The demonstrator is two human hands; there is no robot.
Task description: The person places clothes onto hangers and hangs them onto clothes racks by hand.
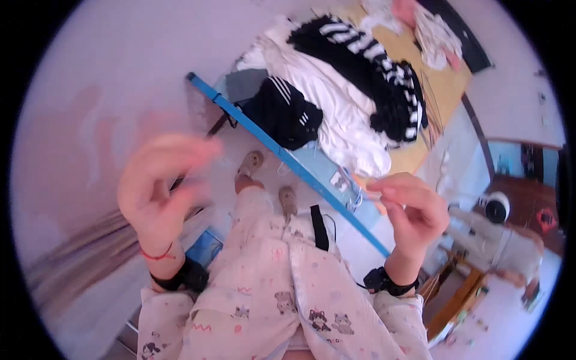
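Note:
My left hand [159,186] is raised at the left, blurred by motion. Its fingers curve in a C shape, thumb and forefinger apart, and nothing shows between them. Opposite it, my right hand [417,210] has its thumb and fingers drawn together in a pinch; whatever is in the tips, if anything, is too small to make out. Just beyond those fingertips lie a pale looped cord [355,195] and a small white tag or card [339,181]. A blue bar [279,153] runs diagonally between my hands along the near edge of the clothes pile.
Black shorts with white stripes [285,114], white cloth [342,123] and a black-and-white garment [366,60] lie on a yellowish surface [444,90]. Another person [510,252] is at the right, near a wooden frame [459,294]. Brown folds [90,252] stand at left.

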